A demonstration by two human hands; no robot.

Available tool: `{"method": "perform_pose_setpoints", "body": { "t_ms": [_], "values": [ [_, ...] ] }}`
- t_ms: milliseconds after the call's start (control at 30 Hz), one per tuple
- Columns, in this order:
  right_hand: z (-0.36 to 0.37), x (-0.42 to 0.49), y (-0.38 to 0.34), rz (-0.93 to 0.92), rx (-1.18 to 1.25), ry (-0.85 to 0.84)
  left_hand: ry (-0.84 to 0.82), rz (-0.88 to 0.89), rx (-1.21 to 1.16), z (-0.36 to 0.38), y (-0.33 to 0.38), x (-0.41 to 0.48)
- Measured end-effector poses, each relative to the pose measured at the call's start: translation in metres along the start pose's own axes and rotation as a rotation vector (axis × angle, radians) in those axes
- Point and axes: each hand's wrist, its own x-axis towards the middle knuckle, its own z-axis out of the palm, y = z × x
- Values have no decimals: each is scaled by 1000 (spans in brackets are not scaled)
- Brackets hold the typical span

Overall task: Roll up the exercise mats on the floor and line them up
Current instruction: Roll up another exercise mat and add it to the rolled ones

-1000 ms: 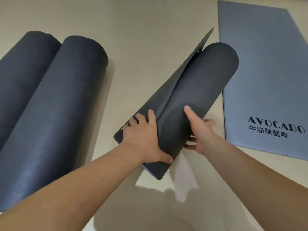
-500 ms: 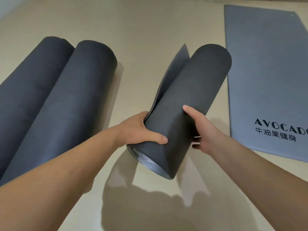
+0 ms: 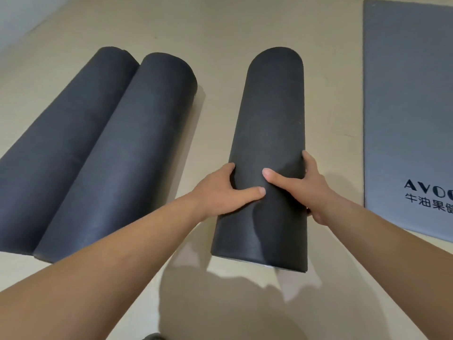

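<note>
On floor (image 3: 220,33): two rolls (image 3: 127,153) lined up; left hand (image 3: 220,190), right hand (image 3: 306,190) fingers (image 3: 269,175) wrapped round third roll (image 3: 269,119); flat mat (image 3: 404,106) to go.

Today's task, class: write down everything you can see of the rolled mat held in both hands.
The rolled mat is a dark charcoal cylinder, matte and foam-like, with no loose flap showing. A thin pale edge shows at its near end. It lies lengthwise, pointing away from the camera, over the beige floor, apart from the two rolled mats on its left and the flat grey mat on its right. The left hand and right hand grip its sides, thumbs across the top.
</note>
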Motion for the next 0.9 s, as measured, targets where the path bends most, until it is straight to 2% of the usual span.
{"method": "perform_pose_setpoints", "body": {
  "t_ms": [67, 167, 233, 300, 400, 533, 667, 767, 900],
  "values": [
    [-8, 1, 5, 48, 77, 12, -5, 35, 49, 8, -5, -2],
    [-20, -1, 21, 225, 148, -149, -18, 66, 60, 13, -9, 0],
    [-16, 2, 27, 266, 164, -192, -33, 67, 72, 13, -8, 2],
    [-3, 6, 18, 241, 172, -134, -34, 17, 60, 7, -12, 4],
    [21, 11, -7, 148, 93, -24, 66, -108, 230, -12, -26, 3],
    [33, 12, -11, 148, 155, -51, 167, -75, 111, -24, -32, -4],
    [31, 7, 3, 176, 274, -104, 146, -40, 323, -12, -20, -12],
    [53, -7, 3, 129, 239, -167, 176, -144, 398, -23, -25, -26],
    [97, -21, -9, 72, 242, -154, 165, -260, 290, -47, -45, -37]
  ]
}}
